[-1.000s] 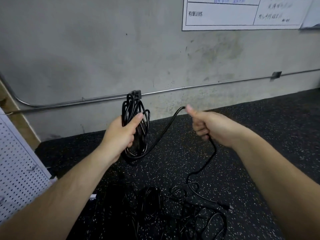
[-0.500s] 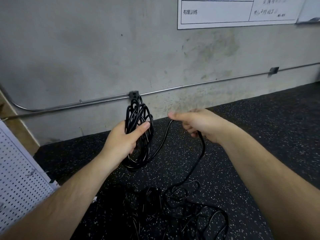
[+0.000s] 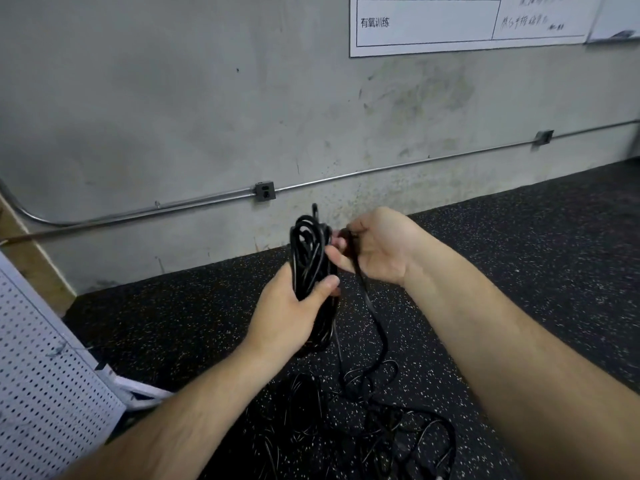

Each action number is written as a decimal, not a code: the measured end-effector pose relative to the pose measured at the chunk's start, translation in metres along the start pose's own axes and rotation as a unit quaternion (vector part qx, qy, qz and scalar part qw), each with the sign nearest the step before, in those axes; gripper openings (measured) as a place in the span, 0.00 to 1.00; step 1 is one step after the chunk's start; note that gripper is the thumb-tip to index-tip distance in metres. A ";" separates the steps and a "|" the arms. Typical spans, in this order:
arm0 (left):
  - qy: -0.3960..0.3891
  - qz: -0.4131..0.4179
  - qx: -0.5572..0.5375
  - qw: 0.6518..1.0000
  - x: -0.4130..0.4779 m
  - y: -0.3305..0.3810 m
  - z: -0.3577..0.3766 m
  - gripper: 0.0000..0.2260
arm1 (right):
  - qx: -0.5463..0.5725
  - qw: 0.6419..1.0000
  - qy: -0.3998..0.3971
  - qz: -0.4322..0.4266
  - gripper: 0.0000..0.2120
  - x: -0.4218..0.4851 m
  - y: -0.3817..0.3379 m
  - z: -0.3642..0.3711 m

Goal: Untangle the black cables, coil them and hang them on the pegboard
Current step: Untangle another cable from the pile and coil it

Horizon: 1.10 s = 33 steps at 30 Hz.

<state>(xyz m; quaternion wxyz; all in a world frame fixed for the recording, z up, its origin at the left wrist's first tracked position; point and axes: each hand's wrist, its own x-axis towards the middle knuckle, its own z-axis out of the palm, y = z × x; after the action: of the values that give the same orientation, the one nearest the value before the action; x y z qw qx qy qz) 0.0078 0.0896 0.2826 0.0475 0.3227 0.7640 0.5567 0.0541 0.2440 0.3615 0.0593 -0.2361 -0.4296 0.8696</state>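
Above black speckled rubber flooring (image 3: 519,254), the left hand (image 3: 291,306) grips an upright coil of thin black cable (image 3: 310,251). The right hand (image 3: 377,247), just beside the coil's top, pinches the free black strand (image 3: 367,299), which trails down to a tangled black cable heap (image 3: 381,427) on the floor. Behind is a stained grey concrete wall (image 3: 173,98) with a metal conduit (image 3: 415,163) (grey junction boxes (image 3: 265,191) along it). A white perforated pegboard (image 3: 41,393) stands at far left.

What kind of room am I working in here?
Probably a gym or training room: a speckled black rubber floor, a chart printed with the Chinese for "aerobic training", and a bare concrete wall with exposed metal conduit.
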 end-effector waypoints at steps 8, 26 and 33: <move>-0.093 -0.056 -0.192 0.975 0.002 0.002 0.006 0.25 | 0.166 0.981 -0.037 -0.094 0.04 -0.010 0.012 0.015; -0.079 -0.024 -0.227 0.970 0.040 0.005 -0.044 0.07 | -0.449 0.870 0.092 -0.180 0.10 0.007 0.034 -0.034; -0.066 -0.003 -0.292 0.954 0.040 0.014 -0.057 0.07 | -0.626 0.755 -0.196 0.027 0.18 0.041 0.119 -0.029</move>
<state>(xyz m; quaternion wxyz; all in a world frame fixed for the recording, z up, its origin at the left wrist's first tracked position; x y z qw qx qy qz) -0.0422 0.0669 0.3281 0.1914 0.3287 0.5645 0.7326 0.0434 0.2032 0.2391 -0.2106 -0.0570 -0.8734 0.4354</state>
